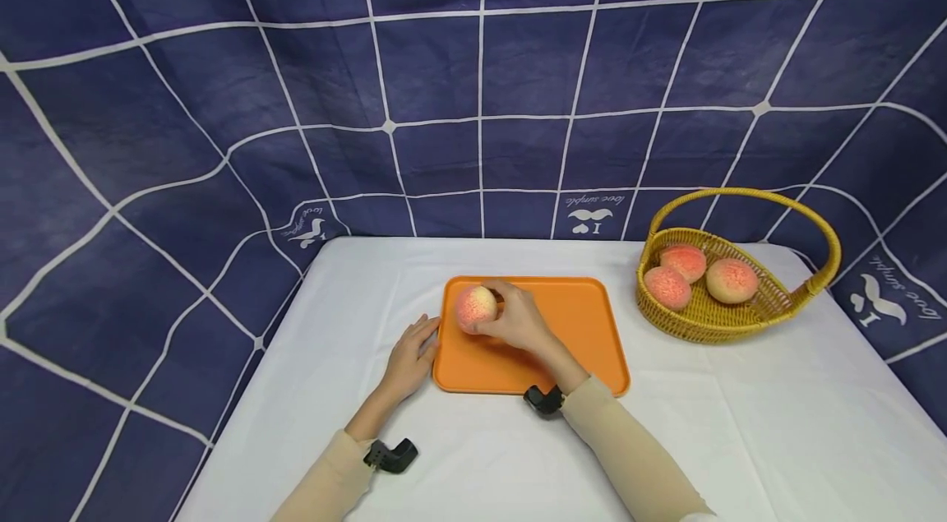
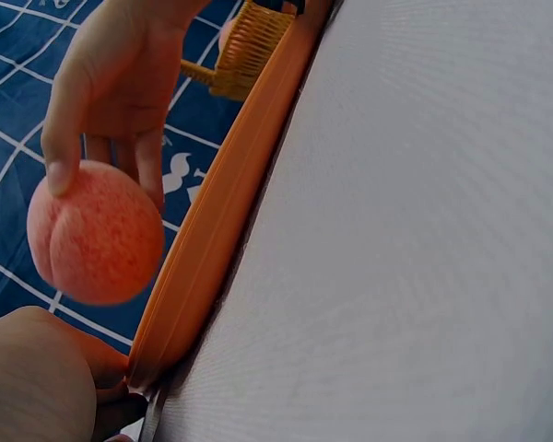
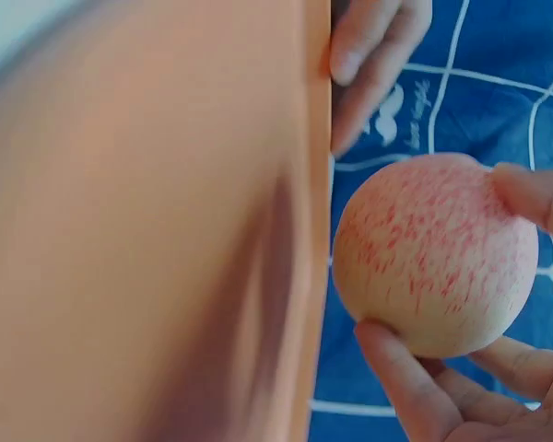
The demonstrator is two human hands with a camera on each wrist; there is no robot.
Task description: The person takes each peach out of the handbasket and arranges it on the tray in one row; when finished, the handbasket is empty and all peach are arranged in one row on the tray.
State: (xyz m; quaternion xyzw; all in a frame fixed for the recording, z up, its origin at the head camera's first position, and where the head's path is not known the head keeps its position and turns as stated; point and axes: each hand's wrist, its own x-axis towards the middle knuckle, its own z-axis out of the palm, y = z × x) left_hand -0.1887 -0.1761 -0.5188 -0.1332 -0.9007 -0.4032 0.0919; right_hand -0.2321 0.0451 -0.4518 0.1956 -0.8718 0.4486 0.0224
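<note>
The right hand (image 1: 512,316) holds 1 peach (image 1: 476,308) in a pinch, with its thumb on the near side and its fingers curled on the far side, spread about as far apart as the fruit is broad. The peach sits right between those fingertips, raised above the left part of an orange tray (image 1: 577,316); in the right wrist view it shows pale yellow below and speckled red above.

To the left of these fingers, the left hand (image 1: 409,358) meets the tray's left rim. Its fingers are straight and touch the edge, with the thumb set apart from them.

Well off to the right of the right hand's fingers, past the tray, a yellow woven basket (image 1: 688,330) with a tall arched handle holds 3 more peaches (image 1: 732,282). Under the hands spreads a white cloth (image 1: 740,399), and beyond the fingertips hangs a navy curtain (image 1: 429,70) crossed by white lines. Behind the fingers, each wrist carries 1 black device (image 1: 543,400) beside a beige sleeve (image 1: 621,444).
</note>
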